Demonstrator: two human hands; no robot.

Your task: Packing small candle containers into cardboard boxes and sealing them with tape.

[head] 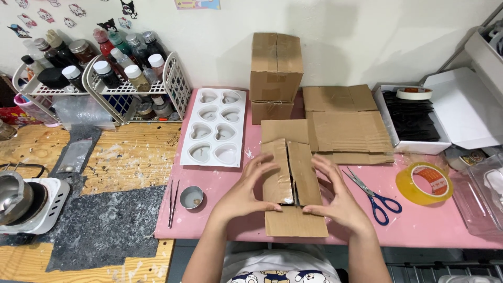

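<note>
A small brown cardboard box (292, 181) lies on the pink mat (419, 225) right in front of me, its two top flaps folded in and meeting at a centre seam. My left hand (242, 193) presses on the left flap with fingers spread. My right hand (339, 198) presses on the right flap the same way. Both hands touch the box and neither lifts it.
Blue-handled scissors (376, 196) and a yellow tape roll (424, 183) lie to the right. Flattened cardboard (346, 126) and a stacked box (276, 68) sit behind. A white heart mould (216, 127), tweezers (173, 203), a small metal cup (192, 197), bottle racks (105, 78) and a melting pot (21, 202) are left.
</note>
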